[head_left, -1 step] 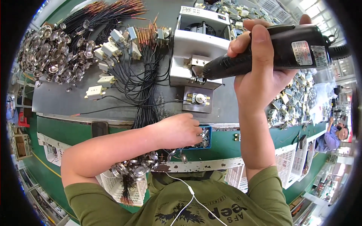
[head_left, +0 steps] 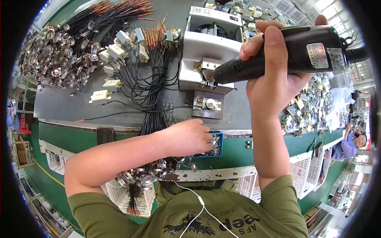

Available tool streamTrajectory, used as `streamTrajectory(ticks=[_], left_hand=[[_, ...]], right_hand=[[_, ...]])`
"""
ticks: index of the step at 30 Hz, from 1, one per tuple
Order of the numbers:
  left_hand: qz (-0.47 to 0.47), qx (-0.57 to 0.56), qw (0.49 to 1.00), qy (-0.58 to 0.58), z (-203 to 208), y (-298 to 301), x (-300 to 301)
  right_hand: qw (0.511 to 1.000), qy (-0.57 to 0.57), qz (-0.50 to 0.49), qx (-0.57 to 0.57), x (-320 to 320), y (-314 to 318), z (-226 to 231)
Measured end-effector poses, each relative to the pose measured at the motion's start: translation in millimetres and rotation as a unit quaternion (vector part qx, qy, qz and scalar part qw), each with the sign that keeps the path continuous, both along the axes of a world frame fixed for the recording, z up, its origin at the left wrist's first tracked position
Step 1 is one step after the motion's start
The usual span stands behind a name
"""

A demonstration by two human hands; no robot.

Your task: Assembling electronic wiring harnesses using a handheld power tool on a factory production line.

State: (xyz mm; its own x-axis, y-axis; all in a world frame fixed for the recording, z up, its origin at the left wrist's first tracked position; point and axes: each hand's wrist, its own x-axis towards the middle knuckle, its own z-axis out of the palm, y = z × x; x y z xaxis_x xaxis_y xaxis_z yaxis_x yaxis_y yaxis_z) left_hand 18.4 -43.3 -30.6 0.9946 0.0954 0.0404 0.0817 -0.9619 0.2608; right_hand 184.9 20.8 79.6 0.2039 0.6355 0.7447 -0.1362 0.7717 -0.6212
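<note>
My right hand [head_left: 274, 75] is wrapped round a black electric screwdriver [head_left: 291, 53], its thumb along the body. The screwdriver's nose points left, up against the outlet at the front of a white screw feeder [head_left: 198, 71]. My left hand [head_left: 186, 138] reaches over a blue box [head_left: 221, 144] of small metal parts; its fingers are curled down and what they hold is hidden. Just beyond it, a round thermostat-like part [head_left: 209, 104] with brass terminals sits in a metal fixture block [head_left: 219, 112], a black wire running left from it.
Bundled black wires [head_left: 156, 87] with cream connector blocks [head_left: 100, 96] cover the bench's left half. Round metal caps [head_left: 55, 59] are heaped at far left. More small parts [head_left: 307, 101] are piled at right. A phone [head_left: 104, 135] lies by the front edge. Another person [head_left: 349, 144] is at far right.
</note>
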Motion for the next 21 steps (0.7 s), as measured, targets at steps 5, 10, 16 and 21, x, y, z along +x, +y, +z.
streamTrajectory(ticks=[5, 10, 16, 21], left_hand=[[0.016, -0.031, 0.999, -0.010, 0.5, -2.3, -1.9], [0.011, -0.006, 1.000, 0.003, -1.9, -2.4, 0.7], [0.011, -0.004, 1.000, 0.019, -4.4, -3.7, -0.8], [0.017, -0.010, 0.999, 0.026, -0.7, -4.3, -0.3]], right_hand=[[1.000, -0.007, 0.004, -0.008, -2.8, 0.8, -1.2], [1.000, -0.029, -0.003, 0.012, -3.4, 3.7, -3.3], [0.999, -0.042, -0.027, 0.016, -16.5, 1.2, -4.5], [0.995, -0.062, -0.080, 0.002, -16.1, 1.7, -5.1]])
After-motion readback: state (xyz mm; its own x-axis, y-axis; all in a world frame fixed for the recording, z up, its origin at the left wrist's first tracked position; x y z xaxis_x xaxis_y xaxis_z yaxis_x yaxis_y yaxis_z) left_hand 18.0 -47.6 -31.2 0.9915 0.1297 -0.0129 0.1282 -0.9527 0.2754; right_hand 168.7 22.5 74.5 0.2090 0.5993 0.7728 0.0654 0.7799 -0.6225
